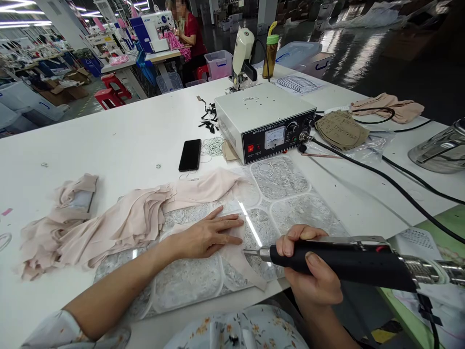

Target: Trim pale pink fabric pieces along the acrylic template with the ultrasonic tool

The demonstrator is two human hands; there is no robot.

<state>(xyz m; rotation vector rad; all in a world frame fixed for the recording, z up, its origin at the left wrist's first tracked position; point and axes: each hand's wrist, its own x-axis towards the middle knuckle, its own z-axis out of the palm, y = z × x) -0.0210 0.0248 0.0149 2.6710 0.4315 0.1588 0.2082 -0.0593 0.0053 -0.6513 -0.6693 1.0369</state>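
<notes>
My left hand point(209, 236) lies flat with fingers spread, pressing a thin pale pink fabric piece point(238, 261) onto the work board. Wrapped in my right hand point(316, 283) is an ultrasonic hand tool point(348, 261) with a black grip and a narrow metal tip. That tip points left and meets the fabric's edge beside my left fingertips; whether it touches cannot be made out. Underneath is a glossy, grey-patterned board point(185, 283). A layered pile of pale pink fabric pieces point(134, 218) spreads to the left of my left hand.
Behind the board stands a control box point(269, 126) with a meter; its black cable point(385, 179) runs right. A phone point(190, 155), a bottle point(271, 55), a cream-coloured machine point(243, 51) and brown fabric pieces point(341, 130) share the table. Another person point(192, 36) sits at a sewing machine point(154, 31).
</notes>
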